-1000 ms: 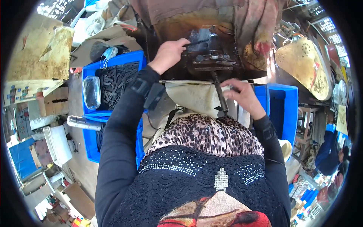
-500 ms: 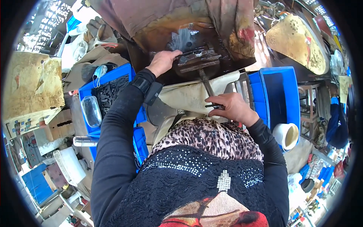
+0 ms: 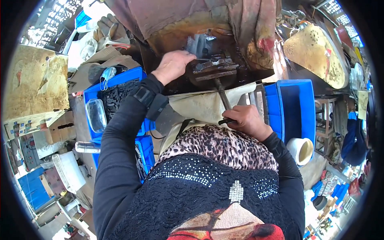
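Observation:
My left hand (image 3: 174,66) is closed in a pinch at the left side of a wet, rusty metal fixture (image 3: 216,73). A thin pale rod (image 3: 202,59) runs from its fingertips toward the fixture's top; what else the fingers hold is hidden. From the fixture a metal bar handle (image 3: 223,94) slants down toward my lap. My right hand (image 3: 250,122) is closed beside that handle's lower end, with a small dark metal piece (image 3: 227,121) sticking out between thumb and fingers. Whether this hand also grips the handle I cannot tell.
A blue bin (image 3: 136,76) of black metal parts stands left, with a clear plastic box (image 3: 96,115) on it. At right is a deep blue bin (image 3: 297,108) with a cream-coloured pot (image 3: 301,151) at its near edge. Brown cloth (image 3: 176,18) hangs around the work spot.
My left hand's extended finger has folded in, and a thin rod now shows at its tips. My right hand has lowered slightly and keeps the dark piece. The view has shifted a little.

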The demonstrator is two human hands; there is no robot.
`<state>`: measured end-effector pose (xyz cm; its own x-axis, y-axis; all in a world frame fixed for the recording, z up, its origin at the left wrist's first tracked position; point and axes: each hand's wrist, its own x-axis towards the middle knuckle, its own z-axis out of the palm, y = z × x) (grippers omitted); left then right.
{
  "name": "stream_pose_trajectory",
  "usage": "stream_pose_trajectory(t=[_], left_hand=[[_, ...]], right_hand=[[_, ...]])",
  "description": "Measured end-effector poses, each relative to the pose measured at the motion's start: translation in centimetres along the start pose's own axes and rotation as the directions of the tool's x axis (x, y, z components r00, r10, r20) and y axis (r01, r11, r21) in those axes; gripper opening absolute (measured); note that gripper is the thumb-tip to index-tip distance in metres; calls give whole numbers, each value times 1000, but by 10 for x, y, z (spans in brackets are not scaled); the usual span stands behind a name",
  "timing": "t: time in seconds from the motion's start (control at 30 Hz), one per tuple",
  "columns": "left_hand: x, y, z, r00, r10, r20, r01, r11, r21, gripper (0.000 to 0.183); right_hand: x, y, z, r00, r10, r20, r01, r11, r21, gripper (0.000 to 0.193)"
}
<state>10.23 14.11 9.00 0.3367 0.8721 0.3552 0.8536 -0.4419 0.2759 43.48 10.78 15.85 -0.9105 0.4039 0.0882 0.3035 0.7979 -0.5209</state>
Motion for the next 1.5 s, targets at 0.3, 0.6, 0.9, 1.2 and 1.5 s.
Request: stream_pose_trajectory(t=[0.3,0.6,0.9,1.2,1.5], left_hand=[[-28,4,11,971,-202,-125,189,976,-112,28],[-16,19,31,961,-274,39,277,957,-87,26],[-25,-14,44,940,-331,81,341,904,-257,26],[-33,-36,56,965,-252,64,260,925,-277,26],[-14,-33,45,960,-128,251,130,991,8,25]], right_hand=[[14,6,-15,998,-64,-29,63,998,-4,25],[2,11,1,998,-67,13,66,997,26,21],[10,6,19,998,-44,-40,46,998,45,18],[14,3,27,998,-53,-15,53,998,37,20],[13,5,25,998,-53,-21,52,998,-25,27]])
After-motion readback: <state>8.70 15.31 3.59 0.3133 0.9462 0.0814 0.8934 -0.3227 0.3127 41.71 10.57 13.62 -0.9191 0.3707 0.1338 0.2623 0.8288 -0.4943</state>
